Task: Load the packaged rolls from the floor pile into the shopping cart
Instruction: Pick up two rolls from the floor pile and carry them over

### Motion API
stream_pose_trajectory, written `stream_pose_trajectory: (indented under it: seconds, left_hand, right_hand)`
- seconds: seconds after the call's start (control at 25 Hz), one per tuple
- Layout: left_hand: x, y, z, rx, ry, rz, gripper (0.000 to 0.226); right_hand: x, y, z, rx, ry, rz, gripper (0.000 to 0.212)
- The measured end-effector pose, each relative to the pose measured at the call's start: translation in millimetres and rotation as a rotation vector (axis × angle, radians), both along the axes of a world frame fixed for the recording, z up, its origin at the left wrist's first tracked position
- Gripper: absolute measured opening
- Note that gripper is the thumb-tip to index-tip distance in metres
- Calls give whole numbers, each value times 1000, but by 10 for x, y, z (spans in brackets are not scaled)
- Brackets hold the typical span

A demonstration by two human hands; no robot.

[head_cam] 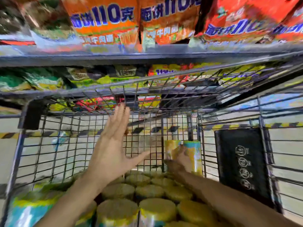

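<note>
Blurrily, roll [195,158] in right hand [179,161]

- I see bright, even overhead store light, with colours oversaturated and blocky.
- Motion blur smears the snack packets [105,22] up top (print barely readable).
- The cart [164,77] bows near the frame edges.
- Shadows stay soft.

The left forearm [70,199], entering from 7 o'clock, and the right forearm [226,199], entering from 5 o'clock, are both bare from the edge of view to the wrist. The left hand [111,145] and right hand [178,161] look bare too, though blur smears the fingers.
</note>
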State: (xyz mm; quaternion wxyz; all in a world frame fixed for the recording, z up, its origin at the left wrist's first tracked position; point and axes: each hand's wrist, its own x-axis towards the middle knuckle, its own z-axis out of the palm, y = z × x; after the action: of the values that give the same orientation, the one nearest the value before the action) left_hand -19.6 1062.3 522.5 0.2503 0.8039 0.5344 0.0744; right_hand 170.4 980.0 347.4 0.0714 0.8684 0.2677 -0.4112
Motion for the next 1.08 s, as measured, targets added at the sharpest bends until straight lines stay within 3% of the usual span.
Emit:
stream_pose_trajectory:
  seconds: [0.2,0.36,0.48,0.56,0.84,1.08]
  left_hand:
    - [32,31,47,0,24,-46,112]
    - [151,43,223,-35,50,-54,121]
    - [265,22,468,1,53,-56,121]
    - [355,15,647,23,61,-63,119]
    - [639,-308,1375,108,187,-9,114]
    - [428,-1225,1879,195,257,233,118]
  right_hand:
    - [196,-64,206,5,-26,5,51]
    - [510,69,728,19,-31,121,41]
    - [634,239,1189,83,-64,386,77]
    - [634,323,1513,147,-122,557,90]
    - [560,226,2565,403,-252,865,93]
    - [479,-152,3314,592,-263,1046,97]
